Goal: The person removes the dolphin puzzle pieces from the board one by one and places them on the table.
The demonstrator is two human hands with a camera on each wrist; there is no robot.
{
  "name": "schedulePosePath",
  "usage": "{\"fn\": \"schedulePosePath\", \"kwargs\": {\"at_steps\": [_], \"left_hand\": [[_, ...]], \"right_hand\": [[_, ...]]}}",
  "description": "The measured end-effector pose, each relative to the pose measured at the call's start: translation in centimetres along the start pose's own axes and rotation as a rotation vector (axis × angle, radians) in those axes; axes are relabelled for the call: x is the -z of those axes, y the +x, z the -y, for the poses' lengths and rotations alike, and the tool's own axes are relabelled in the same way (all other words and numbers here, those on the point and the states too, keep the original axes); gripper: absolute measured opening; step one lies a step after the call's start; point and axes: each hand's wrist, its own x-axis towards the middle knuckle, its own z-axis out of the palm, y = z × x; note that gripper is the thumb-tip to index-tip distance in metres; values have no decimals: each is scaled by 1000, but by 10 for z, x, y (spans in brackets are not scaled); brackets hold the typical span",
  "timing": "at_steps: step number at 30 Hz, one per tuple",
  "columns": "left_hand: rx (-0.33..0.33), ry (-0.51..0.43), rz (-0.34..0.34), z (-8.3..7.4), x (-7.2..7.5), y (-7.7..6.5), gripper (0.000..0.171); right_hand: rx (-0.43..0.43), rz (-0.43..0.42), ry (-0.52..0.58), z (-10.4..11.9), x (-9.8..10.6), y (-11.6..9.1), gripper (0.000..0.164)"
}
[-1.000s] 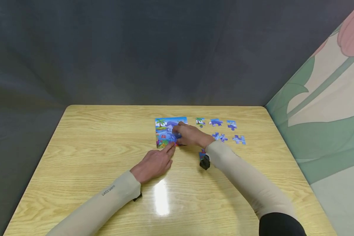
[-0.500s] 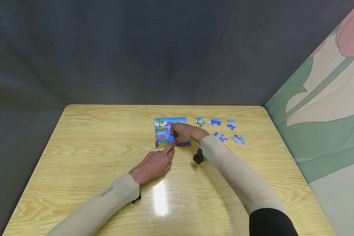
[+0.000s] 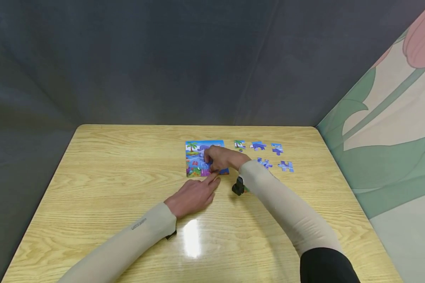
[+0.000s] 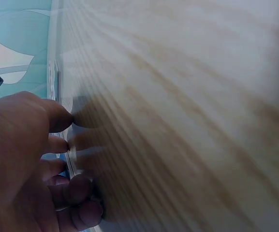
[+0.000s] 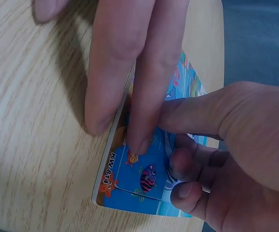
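A jigsaw puzzle board (image 3: 193,159) with a palm tree, dolphin and sea animals lies flat on the table. My left hand (image 3: 194,196) reaches to its near edge. In the right wrist view, one straight left finger (image 5: 149,96) rests on the board by a small orange fish; another (image 5: 108,82) lies along its edge. Over the board's right part is my right hand (image 3: 223,158), its fingers curled down at the surface. The right thumb (image 5: 192,116) meets the left finger, and its tip is hidden. Whether it pinches a piece cannot be told.
Right of the board lie several loose pieces: a palm tree piece (image 3: 239,144), a dolphin piece (image 3: 257,146), and blue ones, including one piece (image 3: 286,166) at the far right. Another is partly hidden beneath my right wrist. A dark curtain (image 3: 198,63) hangs behind the wooden table (image 3: 127,157).
My left hand has slid right along the board's near edge. My right hand shifted slightly left early on, then stayed nearly still over the board. The loose pieces have not moved.
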Motion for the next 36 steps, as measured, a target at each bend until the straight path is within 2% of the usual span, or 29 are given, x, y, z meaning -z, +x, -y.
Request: {"fn": "schedulePosePath", "kwargs": {"at_steps": [5, 8, 14, 21, 29, 33, 36], "left_hand": [[4, -5, 4, -1, 1, 6, 42], [6, -5, 6, -3, 3, 10, 39], [5, 46, 28, -6, 5, 12, 41], [4, 88, 7, -7, 5, 12, 41], [1, 139, 25, -9, 5, 12, 45], [4, 142, 27, -9, 5, 11, 45], [2, 181, 24, -9, 4, 10, 45]], "right_hand": [[-12, 6, 47, 1, 1, 0, 19], [-11, 25, 126, 2, 1, -1, 24], [0, 51, 218, -1, 0, -1, 31], [55, 20, 258, -6, 3, -1, 23], [102, 22, 390, -11, -1, 2, 15], [110, 25, 380, -10, -1, 3, 10], [100, 16, 369, -10, 0, 2, 8]]}}
